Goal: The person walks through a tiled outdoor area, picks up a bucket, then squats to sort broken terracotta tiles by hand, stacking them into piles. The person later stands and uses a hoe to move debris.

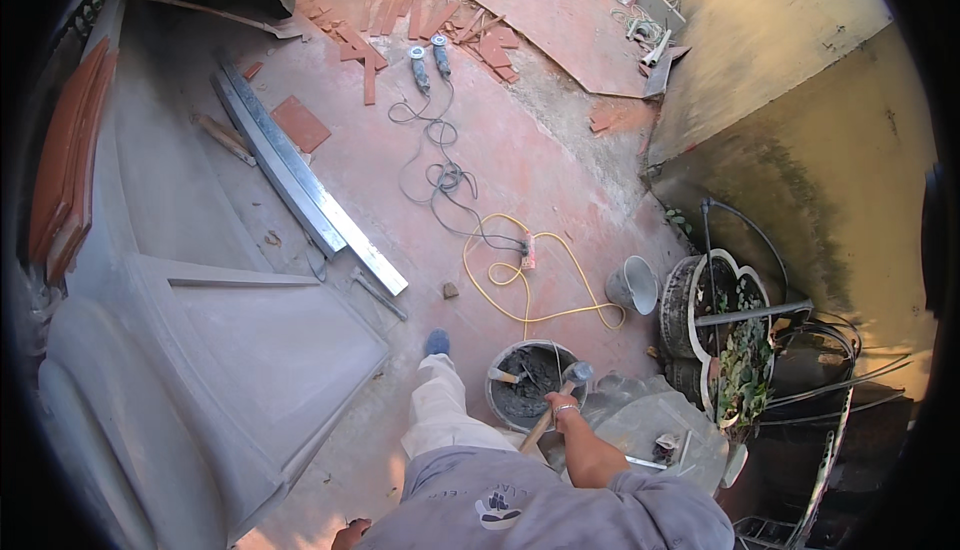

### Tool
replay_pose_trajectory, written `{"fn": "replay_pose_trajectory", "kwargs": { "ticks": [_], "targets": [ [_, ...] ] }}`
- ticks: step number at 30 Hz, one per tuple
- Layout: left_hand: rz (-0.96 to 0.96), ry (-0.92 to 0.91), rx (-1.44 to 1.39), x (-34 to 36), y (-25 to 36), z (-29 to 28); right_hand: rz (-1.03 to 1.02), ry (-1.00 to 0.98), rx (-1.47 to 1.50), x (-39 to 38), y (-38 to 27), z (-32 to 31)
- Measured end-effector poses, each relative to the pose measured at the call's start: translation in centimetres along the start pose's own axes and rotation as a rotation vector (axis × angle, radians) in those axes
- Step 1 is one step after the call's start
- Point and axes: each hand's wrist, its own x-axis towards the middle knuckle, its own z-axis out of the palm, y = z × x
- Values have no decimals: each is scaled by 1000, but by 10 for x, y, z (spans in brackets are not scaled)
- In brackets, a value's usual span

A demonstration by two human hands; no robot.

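Right hand [563,406] grips a hammer [577,374]; left hand's [352,532] hold I can't tell; mortar [522,400] looks mixed, left in its bucket [491,392].

In the right hand [564,408] a hammer [577,374] is gripped by its handle, its head seen against the rim of a bucket [493,397] of grey mortar [530,395], while the left hand [350,533] is partly hidden beside the shirt [450,490] and two angle grinders [419,70] are laid on the reddish floor [370,180].
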Motion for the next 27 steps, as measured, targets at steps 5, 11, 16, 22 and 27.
{"fn": "replay_pose_trajectory", "kwargs": {
  "ticks": [5, 11, 16, 22, 27],
  "targets": [
    [-5, -11, 202, -64, 158, 35, -8, -24, 60, 23, -84, -25],
    [188, 94, 241, -135, 250, 96, -10, -158, 182, 64, -166, -1],
    [219, 122, 87, -178, 298, 121, -36, -199, 240, 87, -244, 25],
    [340, 94, -194, -196, 369, 133, -27, -244, 170, 84, -336, 69],
    [211, 45, -332, -153, 473, 112, 29, -255, 89, 74, -427, 133]
  ]
}}
